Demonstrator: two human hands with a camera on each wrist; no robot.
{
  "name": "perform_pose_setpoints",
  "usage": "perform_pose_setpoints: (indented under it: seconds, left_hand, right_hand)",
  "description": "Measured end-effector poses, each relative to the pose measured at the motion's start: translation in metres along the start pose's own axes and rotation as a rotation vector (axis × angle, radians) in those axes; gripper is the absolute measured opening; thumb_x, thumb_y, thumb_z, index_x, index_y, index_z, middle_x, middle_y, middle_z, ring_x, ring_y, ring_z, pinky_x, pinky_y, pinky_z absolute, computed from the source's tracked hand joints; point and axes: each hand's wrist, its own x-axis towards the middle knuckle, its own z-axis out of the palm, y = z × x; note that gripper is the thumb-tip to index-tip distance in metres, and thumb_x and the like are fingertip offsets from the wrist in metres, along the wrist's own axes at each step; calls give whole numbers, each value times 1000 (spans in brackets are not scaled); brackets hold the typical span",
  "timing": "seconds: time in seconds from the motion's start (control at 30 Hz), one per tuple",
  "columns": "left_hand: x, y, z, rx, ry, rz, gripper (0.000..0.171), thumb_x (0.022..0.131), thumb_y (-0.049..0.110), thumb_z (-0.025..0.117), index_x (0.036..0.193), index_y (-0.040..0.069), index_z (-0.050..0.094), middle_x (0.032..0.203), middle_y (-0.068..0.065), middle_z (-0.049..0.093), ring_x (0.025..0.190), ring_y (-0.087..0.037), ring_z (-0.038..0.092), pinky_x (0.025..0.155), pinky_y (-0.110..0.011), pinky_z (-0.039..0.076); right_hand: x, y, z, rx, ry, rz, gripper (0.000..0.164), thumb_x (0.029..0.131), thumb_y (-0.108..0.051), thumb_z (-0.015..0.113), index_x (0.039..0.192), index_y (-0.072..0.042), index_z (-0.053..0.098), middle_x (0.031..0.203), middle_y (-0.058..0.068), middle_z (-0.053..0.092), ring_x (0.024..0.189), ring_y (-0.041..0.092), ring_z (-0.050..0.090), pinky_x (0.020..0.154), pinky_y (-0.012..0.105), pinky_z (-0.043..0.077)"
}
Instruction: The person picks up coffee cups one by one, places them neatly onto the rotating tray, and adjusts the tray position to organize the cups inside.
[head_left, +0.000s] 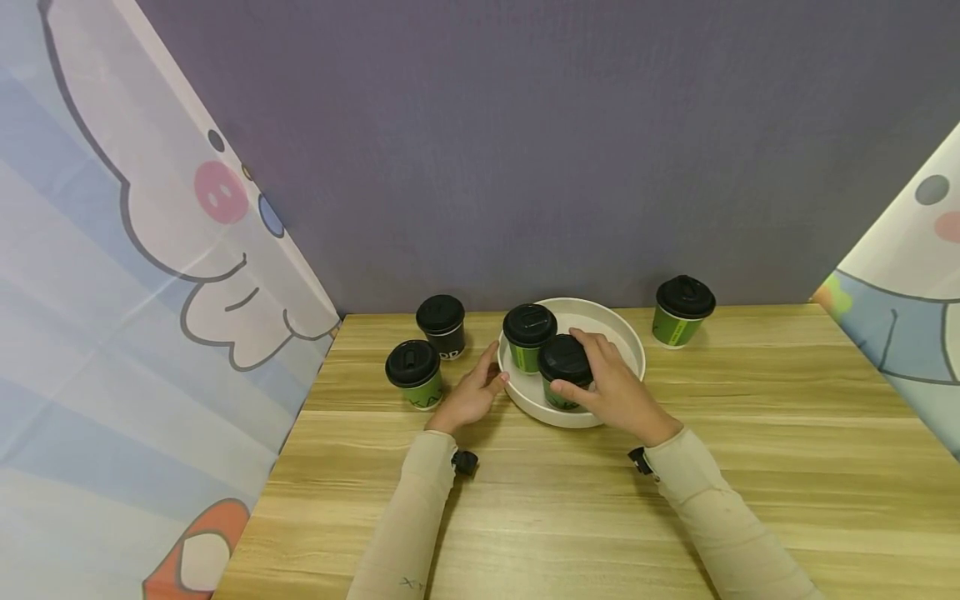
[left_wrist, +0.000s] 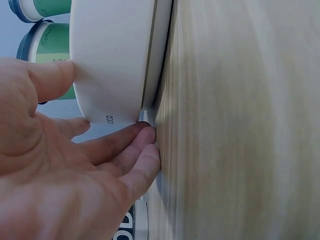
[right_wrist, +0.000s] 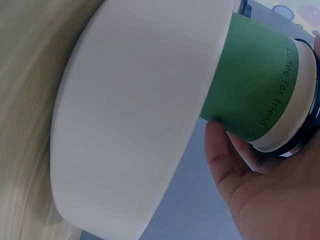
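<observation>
A paper coffee cup (head_left: 564,360) with a black lid and green sleeve is in a round white tray (head_left: 573,422). My right hand (head_left: 626,400) grips this cup, fingers and thumb around it near the lid. In the right wrist view, lettering shows on the cup's green sleeve (right_wrist: 252,75). Another green coffee cup (head_left: 529,327) stands beside it in the tray. My left hand (head_left: 468,402) touches the tray's left side with fairly straight fingers. In the left wrist view, its thumb (left_wrist: 57,77) rests against the white wall, the lower fingers near the table.
Left of the tray stand a black-lidded green cup (head_left: 414,373) and a dark cup (head_left: 441,325). A further green cup (head_left: 681,310) is at the right, near the grey back panel (head_left: 525,150). Cartoon-printed cloths (head_left: 90,350) border the wooden table (head_left: 540,517).
</observation>
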Motion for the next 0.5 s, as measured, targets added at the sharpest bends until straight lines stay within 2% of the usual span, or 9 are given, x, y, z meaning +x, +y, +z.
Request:
perform_pose_setpoints:
  seconds: [0.23, 0.43, 0.5]
  left_hand:
    - [1, 1, 0, 16, 6, -11, 67, 111, 32, 46, 167, 24, 10, 153, -17, 52, 141, -31, 51, 119, -50, 38]
    - [0, 0, 0, -4, 10, -16, 63, 111, 31, 45, 166, 24, 14, 152, -18, 53, 140, -31, 53, 116, -51, 41]
    - [0, -1, 0, -8, 14, -12, 62, 111, 30, 45, 165, 22, 16, 151, -18, 54, 140, -32, 53, 115, -51, 42]
  right_hand:
    - [0, 0, -1, -24, 13, -20, 80, 99, -44, 67, 161, -9, 29, 150, 20, 46, 126, 37, 55, 106, 58, 46]
    - [-1, -1, -2, -33, -7, 9, 83, 98, -51, 65, 163, -18, 26, 150, 16, 48, 119, 36, 61, 103, 58, 48]
    - [-1, -1, -2, -34, -12, 10, 83, 98, -52, 65, 163, -18, 26, 149, 17, 49, 124, 38, 59, 103, 59, 48]
